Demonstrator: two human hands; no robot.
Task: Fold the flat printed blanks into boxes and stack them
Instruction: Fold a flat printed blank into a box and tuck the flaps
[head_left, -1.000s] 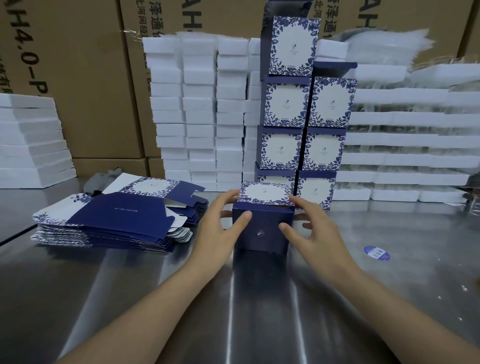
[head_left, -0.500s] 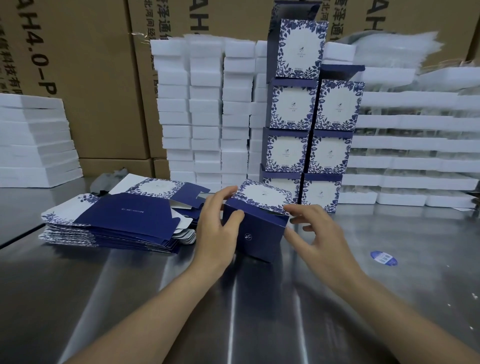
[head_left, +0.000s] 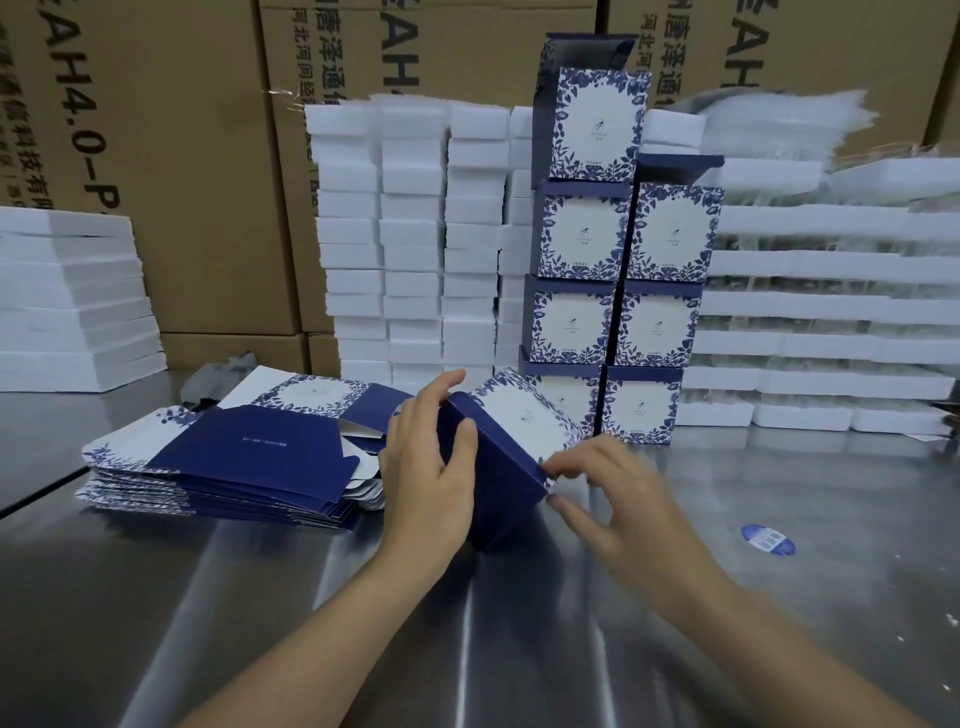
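Note:
A folded navy box with a white floral panel is tilted on one lower corner on the steel table. My left hand grips its left side, thumb on the navy face. My right hand pinches the box's right corner with its fingertips. A pile of flat printed blanks lies to the left. Behind the box stand two columns of finished boxes, the left column taller.
White foam blocks are stacked behind at centre. White trays are piled at right and white slabs at left. Brown cartons form the back wall. A blue round sticker lies on the table at right.
The box stood flat on the table between both hands; now it is tipped over to the right onto a corner. My right hand has shifted to its right corner.

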